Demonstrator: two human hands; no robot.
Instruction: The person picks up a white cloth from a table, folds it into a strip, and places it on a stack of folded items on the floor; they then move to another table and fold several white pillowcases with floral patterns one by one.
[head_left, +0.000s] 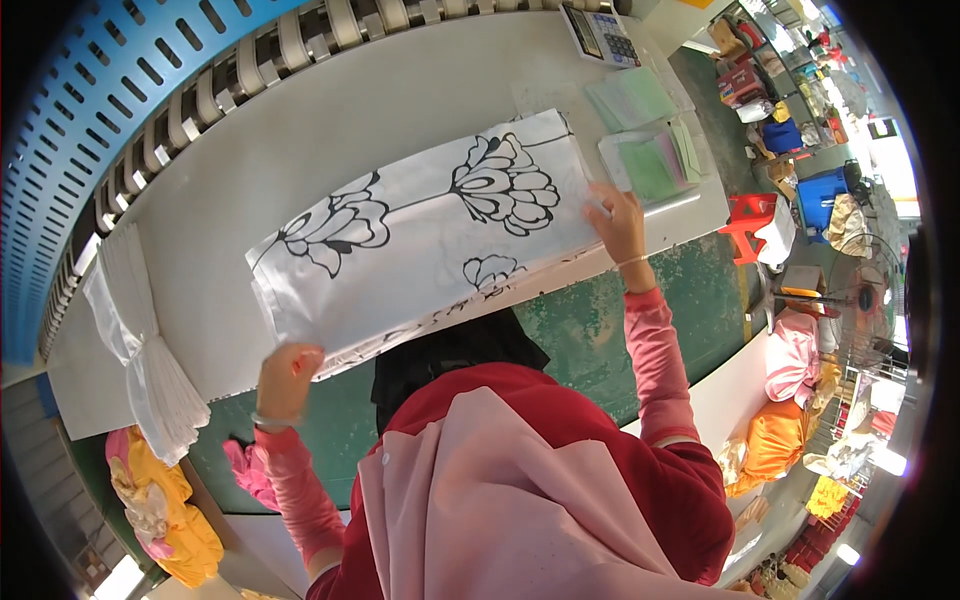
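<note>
A folded white cloth (427, 232) with a black floral print lies on the light grey tabletop (315, 142), its near edge along the table's front edge. My left hand (289, 379) is at the cloth's near left corner, fingers bent in and slightly blurred. My right hand (619, 221) is at the cloth's right edge, thumb and fingers touching or just over it. Whether either hand pinches the fabric is hard to tell.
A tied white cloth bundle (142, 341) hangs over the table's left end. Green paper slips (634, 97) and a calculator (600, 36) lie at the right. Rollers with white belts (251, 56) run along the far edge. A red plastic stool (746, 221) stands beyond the right end.
</note>
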